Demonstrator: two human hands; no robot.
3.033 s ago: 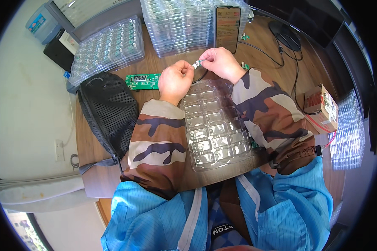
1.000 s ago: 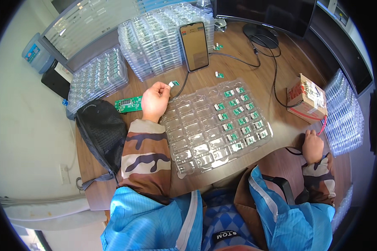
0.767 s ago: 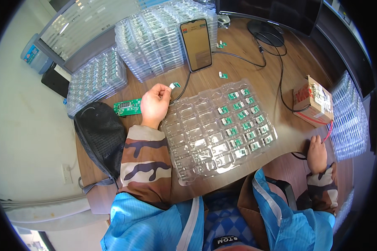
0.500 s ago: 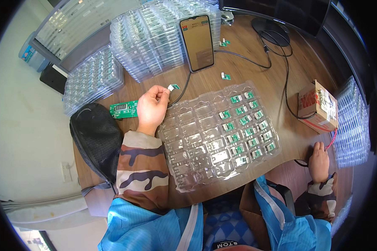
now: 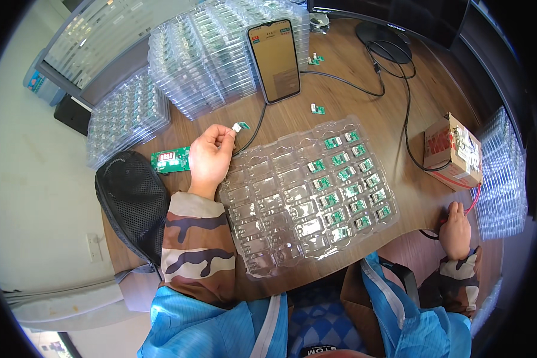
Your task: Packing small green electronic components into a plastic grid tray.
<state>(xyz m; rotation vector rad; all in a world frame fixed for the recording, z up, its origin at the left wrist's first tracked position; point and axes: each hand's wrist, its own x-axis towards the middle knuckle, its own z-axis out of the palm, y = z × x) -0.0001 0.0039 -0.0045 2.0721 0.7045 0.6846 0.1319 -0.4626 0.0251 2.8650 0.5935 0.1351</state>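
Between the thumb and fingertips of my left hand (image 5: 212, 156) is a small green circuit board (image 5: 242, 126) with a white connector. The hand lies over the right end of a longer green board (image 5: 170, 160), whose digit display glows red. Just right of it lies a clear plastic tray (image 5: 262, 241); small green boards (image 5: 346, 173) sit in its right-hand pockets, while the left-hand pockets hold none. At the table's right edge, my right hand (image 5: 455, 234) is closed beside a red wire (image 5: 474, 200) and a black cable. Whatever its fingers grip is hidden.
A phone (image 5: 274, 62) stands against tall stacks of filled clear trays (image 5: 203, 59). A black mesh pouch (image 5: 131, 206) lies at left. Loose small boards (image 5: 317, 109) rest behind the tray. A cardboard box (image 5: 453, 152), more stacked trays (image 5: 504, 179), black cables and a monitor stand (image 5: 385, 43) are at right.
The digit display on the longer green board has turned from dark to glowing red. My view has shifted slightly; both hands keep much the same pose.
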